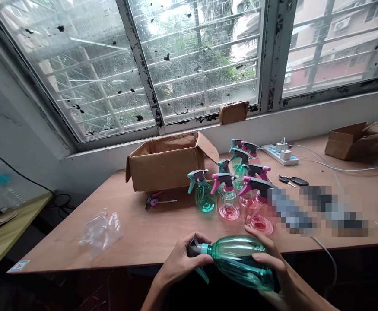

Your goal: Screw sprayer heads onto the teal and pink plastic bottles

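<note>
A teal spray bottle (pixel 237 259) lies sideways in both my hands at the table's near edge. My left hand (pixel 180 263) is closed around its grey trigger head (pixel 193 249). My right hand (pixel 273 263) wraps the bottle's body from below and the right. Just beyond stands a cluster of several upright spray bottles, teal (pixel 204 196) and pink (pixel 228 203), with teal or pink trigger heads. A loose pink trigger head with its tube (pixel 154 201) lies on the table in front of an open cardboard box (pixel 166 162).
A crumpled clear plastic bag (pixel 100 231) lies at the left of the wooden table (pixel 137 242). A power strip with chargers (pixel 281 154), keys (pixel 292 181) and cables are at the right, and another open box (pixel 354 140) far right. A window runs behind.
</note>
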The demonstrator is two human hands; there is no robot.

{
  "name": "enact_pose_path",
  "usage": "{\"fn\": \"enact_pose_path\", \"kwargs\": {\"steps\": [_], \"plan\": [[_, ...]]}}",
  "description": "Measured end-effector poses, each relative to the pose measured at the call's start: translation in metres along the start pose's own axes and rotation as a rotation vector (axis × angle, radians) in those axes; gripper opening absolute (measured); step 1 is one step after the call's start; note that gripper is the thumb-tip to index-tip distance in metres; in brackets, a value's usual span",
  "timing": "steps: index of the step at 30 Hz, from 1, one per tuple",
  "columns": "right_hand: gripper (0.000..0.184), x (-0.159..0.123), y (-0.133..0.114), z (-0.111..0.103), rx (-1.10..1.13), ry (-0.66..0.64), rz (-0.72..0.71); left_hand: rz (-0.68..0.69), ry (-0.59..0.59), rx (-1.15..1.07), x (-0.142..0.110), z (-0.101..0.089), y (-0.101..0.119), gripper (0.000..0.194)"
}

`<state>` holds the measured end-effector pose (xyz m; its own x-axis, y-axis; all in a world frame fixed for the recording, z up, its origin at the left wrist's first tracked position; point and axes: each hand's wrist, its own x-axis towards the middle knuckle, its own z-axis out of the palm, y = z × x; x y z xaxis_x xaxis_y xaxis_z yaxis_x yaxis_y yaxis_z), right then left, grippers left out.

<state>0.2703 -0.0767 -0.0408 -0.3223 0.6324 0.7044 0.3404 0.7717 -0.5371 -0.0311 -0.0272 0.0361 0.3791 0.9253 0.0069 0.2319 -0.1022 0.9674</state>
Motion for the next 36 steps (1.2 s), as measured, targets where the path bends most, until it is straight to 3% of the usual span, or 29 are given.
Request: {"fn": "enact_pose_path", "kwargs": {"steps": [2, 7, 11, 13, 17, 21, 24, 28, 33, 36], "plan": [[0.08, 0.002, -0.003, -0.002, -0.022, -0.04, 0.042, 0.002, -0.003, 0.022, -0.001, 0.0, 0.002, 0.043], [0.093, 0.005, -0.009, -0.004, 0.038, -0.117, 0.301, -0.018, -0.021, 0.056, -0.003, 0.0, 0.004, 0.042], [0.08, 0.006, -0.012, -0.001, 0.14, -0.101, 0.402, -0.034, -0.043, 0.058, -0.004, 0.002, 0.006, 0.043], [0.082, 0.006, -0.013, -0.001, 0.21, -0.1, 0.419, -0.033, -0.048, 0.057, -0.005, 0.003, 0.006, 0.042], [0.105, 0.007, -0.016, -0.01, 0.156, -0.092, 0.23, -0.038, -0.076, 0.026, -0.006, 0.003, 0.005, 0.047], [0.092, 0.006, -0.02, -0.025, -0.127, -0.146, -0.053, -0.042, -0.07, -0.021, -0.004, 0.001, 0.002, 0.063], [0.074, 0.005, -0.021, -0.031, -0.239, -0.165, -0.153, -0.056, -0.044, -0.047, -0.001, -0.001, -0.001, 0.072], [0.064, 0.003, -0.014, -0.029, -0.242, -0.164, -0.117, -0.078, -0.049, -0.049, 0.001, -0.001, 0.001, 0.069], [0.091, -0.005, 0.008, -0.013, -0.044, -0.159, 0.049, -0.115, -0.137, -0.029, -0.002, -0.003, 0.009, 0.062], [0.089, -0.011, 0.018, -0.006, 0.005, -0.15, 0.044, -0.11, -0.165, -0.025, -0.002, -0.005, 0.01, 0.063]]}}
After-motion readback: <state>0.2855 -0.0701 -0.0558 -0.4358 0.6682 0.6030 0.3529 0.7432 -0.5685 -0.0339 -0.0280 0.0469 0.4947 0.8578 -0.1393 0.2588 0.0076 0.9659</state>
